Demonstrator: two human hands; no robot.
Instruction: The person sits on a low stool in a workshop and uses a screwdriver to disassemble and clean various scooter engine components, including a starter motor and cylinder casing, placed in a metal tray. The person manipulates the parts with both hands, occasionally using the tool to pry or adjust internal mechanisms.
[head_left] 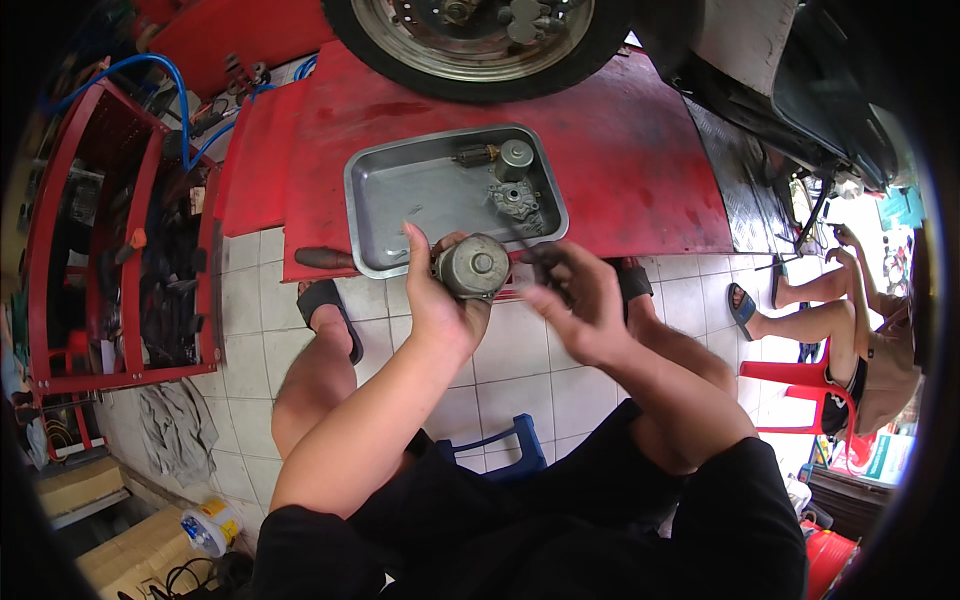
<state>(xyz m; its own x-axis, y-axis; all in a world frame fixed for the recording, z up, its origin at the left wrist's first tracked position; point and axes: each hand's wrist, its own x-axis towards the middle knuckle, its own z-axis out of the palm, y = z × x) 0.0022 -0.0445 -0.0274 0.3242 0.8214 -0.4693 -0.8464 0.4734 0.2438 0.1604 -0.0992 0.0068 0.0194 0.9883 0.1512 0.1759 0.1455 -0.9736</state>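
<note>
My left hand [447,300] is wrapped round a small cylindrical metal motor housing [474,266], its round end with a raised centre facing up. Close to the housing's right side, my right hand [580,300] has its fingers curled on a dark, thin-shafted tool [541,259]. Motion blurs that tool, so its exact kind does not show. Just beyond both hands is a grey metal tray [356,210]. At its right end lie a second metal can-shaped housing [515,157], a motor armature [476,155] and a cast metal part [516,200].
The tray rests on a red lift platform [640,170], beneath a motorcycle wheel [480,88]. A dark-handled tool [323,258] lies at the platform's near left edge. A red tool rack [150,240] stands left, a blue stool [525,445] below me. Another person [840,320] sits at right.
</note>
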